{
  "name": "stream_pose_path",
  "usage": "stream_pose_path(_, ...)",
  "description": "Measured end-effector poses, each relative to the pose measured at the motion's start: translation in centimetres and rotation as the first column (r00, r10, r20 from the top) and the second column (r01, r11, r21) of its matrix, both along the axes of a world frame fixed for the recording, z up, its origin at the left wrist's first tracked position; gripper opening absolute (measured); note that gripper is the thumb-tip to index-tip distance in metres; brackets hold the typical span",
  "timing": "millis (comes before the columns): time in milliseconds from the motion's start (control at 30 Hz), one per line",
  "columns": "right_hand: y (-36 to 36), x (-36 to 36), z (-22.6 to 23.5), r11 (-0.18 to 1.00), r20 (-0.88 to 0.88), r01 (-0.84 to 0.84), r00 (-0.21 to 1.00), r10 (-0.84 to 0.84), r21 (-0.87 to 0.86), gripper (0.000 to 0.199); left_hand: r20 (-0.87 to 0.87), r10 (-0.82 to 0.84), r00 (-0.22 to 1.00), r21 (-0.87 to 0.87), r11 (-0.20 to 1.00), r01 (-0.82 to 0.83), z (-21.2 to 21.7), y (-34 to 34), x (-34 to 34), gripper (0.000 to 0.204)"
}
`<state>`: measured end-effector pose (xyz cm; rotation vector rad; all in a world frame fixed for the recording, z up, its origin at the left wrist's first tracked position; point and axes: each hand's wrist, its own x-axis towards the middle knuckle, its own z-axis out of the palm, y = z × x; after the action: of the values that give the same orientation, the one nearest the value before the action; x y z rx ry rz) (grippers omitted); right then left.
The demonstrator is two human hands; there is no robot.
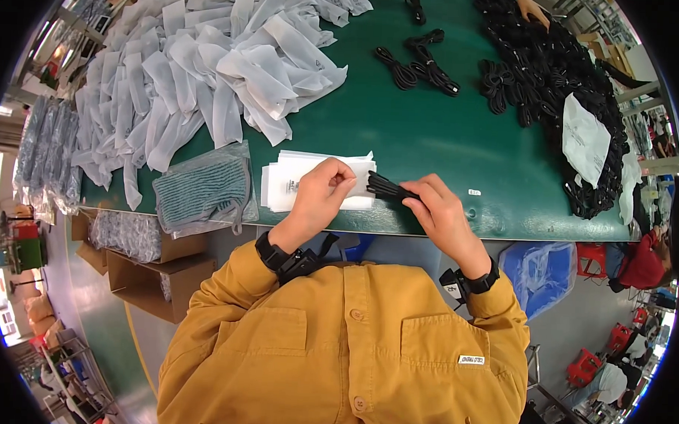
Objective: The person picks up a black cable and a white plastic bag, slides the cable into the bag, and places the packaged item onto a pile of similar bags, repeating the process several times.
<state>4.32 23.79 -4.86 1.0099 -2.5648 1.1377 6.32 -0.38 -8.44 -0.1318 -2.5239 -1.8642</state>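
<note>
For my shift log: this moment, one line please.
left hand: over white bag stack | right hand: holding black cable bundle | pale bag pile: left | cable heap: right

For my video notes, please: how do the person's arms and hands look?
Mustard-yellow sleeves; black wrist straps on both sides, each with a dark device, the right one bearing a white label. The left hand and right hand are bare.

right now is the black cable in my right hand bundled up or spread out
Bundled: the black cable shows as close, parallel strands, pinched in the right hand. Whether a tie holds it, I cannot tell.
</note>
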Motion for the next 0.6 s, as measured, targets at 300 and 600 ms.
stream_pose_path(300,1.0,-2.1,-2.1,0.906,0.949,0.290,0.156,0.274,-0.309,0.022,-0.396,-0.199,0.897,-0.220,0.968,0.118,2.0,-0.2,-0.1,0.010)
stream_pose_path(600,-2.9,-0.2,-0.4,0.981,0.091,-0.142,0.984,0.155,-0.136,0.024,-0.387,-0.129,0.913,-0.240,0.970,0.036,3.0,-0.7,-0.6,0.010)
